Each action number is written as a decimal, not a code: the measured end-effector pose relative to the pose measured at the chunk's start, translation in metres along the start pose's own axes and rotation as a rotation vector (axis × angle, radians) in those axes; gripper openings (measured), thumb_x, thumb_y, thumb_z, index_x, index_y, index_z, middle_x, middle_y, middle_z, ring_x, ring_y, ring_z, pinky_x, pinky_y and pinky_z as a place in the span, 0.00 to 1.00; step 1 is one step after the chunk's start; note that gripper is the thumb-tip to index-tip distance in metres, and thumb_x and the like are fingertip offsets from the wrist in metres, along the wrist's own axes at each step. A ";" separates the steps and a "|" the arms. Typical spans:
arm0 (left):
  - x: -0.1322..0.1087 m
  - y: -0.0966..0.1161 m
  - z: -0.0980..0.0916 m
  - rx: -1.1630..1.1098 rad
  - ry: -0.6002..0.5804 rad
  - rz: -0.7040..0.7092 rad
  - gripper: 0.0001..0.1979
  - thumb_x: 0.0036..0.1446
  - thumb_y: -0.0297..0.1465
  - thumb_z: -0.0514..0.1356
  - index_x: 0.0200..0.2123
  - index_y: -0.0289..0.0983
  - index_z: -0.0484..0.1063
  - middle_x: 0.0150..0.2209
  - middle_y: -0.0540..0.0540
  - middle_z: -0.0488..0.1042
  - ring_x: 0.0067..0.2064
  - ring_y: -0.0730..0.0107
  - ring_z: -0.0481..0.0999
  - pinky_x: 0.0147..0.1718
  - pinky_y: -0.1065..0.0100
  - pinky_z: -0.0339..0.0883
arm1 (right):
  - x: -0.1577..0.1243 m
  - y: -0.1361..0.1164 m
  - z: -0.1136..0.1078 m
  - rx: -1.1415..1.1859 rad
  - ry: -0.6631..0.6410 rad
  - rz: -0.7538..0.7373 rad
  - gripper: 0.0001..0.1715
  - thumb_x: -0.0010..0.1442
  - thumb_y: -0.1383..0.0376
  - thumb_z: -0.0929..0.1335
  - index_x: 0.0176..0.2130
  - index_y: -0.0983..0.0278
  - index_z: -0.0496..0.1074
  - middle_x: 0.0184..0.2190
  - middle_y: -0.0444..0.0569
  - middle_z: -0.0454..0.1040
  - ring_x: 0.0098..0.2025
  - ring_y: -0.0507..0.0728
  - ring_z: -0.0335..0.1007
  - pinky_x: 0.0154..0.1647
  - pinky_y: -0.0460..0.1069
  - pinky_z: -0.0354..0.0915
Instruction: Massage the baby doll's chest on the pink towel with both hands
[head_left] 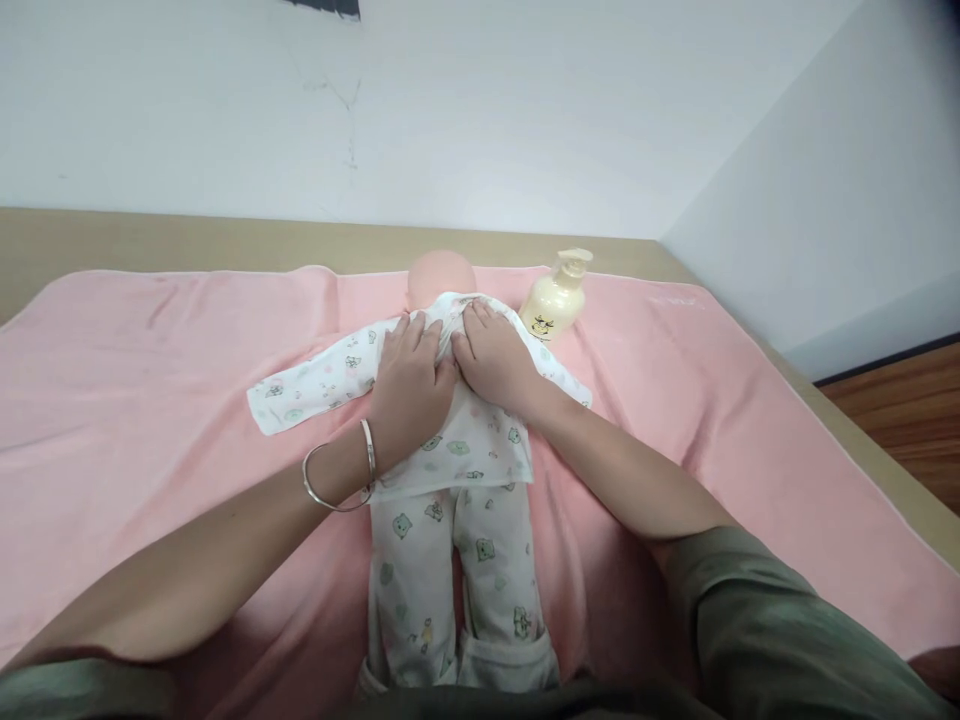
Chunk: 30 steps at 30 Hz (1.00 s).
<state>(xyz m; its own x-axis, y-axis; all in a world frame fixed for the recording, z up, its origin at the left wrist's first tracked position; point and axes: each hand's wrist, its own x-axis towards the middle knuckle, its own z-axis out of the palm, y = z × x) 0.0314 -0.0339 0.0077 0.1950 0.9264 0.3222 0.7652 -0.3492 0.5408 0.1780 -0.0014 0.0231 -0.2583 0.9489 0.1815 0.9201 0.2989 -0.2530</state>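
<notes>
A baby doll (442,278) lies on a pink blanket, its bald head toward the wall and no face showing. It wears a white printed long-sleeved top (480,440) and matching trousers (412,560). My left hand (412,385), with a silver bangle at the wrist, rests flat on the upper part of the top, fingers stretched toward the head. Beside it my right hand (495,355) also lies flat on the top, its fingers reaching toward the neckline. The two thumbs are close together at the middle. Both palms are hidden.
A cream pump bottle (555,298) stands on the pink blanket (675,400), right of the doll's head. The blanket covers most of a wooden surface (225,238), whose far edge meets a white wall. Brown wood panelling (907,410) shows at the far right.
</notes>
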 end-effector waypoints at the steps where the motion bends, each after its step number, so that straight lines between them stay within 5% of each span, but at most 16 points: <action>1: 0.000 0.001 0.000 -0.004 -0.004 -0.005 0.24 0.70 0.33 0.48 0.65 0.34 0.67 0.73 0.34 0.61 0.77 0.43 0.54 0.75 0.37 0.50 | 0.000 -0.001 -0.001 -0.006 -0.005 0.001 0.36 0.74 0.64 0.53 0.70 0.86 0.59 0.73 0.72 0.61 0.77 0.71 0.54 0.78 0.63 0.51; 14: 0.017 -0.007 -0.005 -0.007 -0.034 -0.095 0.30 0.68 0.36 0.48 0.68 0.26 0.64 0.73 0.29 0.60 0.77 0.39 0.54 0.76 0.38 0.47 | -0.006 -0.008 -0.007 -0.067 0.012 -0.003 0.35 0.75 0.64 0.54 0.70 0.85 0.60 0.71 0.71 0.64 0.74 0.72 0.60 0.76 0.64 0.55; 19: 0.033 -0.015 -0.014 -0.030 -0.054 -0.106 0.22 0.66 0.37 0.47 0.52 0.33 0.74 0.57 0.33 0.77 0.61 0.47 0.73 0.68 0.43 0.63 | -0.033 -0.029 -0.009 -0.175 0.103 -0.110 0.35 0.75 0.61 0.57 0.68 0.85 0.64 0.66 0.73 0.70 0.70 0.74 0.66 0.74 0.64 0.59; 24: 0.033 -0.019 -0.011 0.007 -0.001 -0.087 0.21 0.66 0.36 0.45 0.51 0.33 0.72 0.57 0.33 0.77 0.60 0.48 0.72 0.66 0.46 0.62 | -0.048 -0.038 -0.007 -0.196 0.135 -0.165 0.32 0.73 0.64 0.59 0.66 0.84 0.67 0.66 0.72 0.71 0.69 0.72 0.68 0.74 0.63 0.61; 30: 0.029 -0.017 -0.014 0.126 -0.063 0.030 0.21 0.69 0.34 0.43 0.51 0.31 0.72 0.53 0.30 0.76 0.56 0.45 0.73 0.62 0.43 0.66 | -0.034 -0.025 -0.019 -0.011 0.038 -0.075 0.30 0.74 0.65 0.56 0.66 0.75 0.69 0.69 0.64 0.70 0.73 0.66 0.64 0.73 0.62 0.63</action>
<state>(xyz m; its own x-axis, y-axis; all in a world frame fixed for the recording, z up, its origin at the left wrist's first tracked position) 0.0152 -0.0036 0.0188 0.2543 0.9241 0.2854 0.8288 -0.3603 0.4281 0.1690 -0.0435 0.0411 -0.3156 0.9191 0.2357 0.9018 0.3678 -0.2267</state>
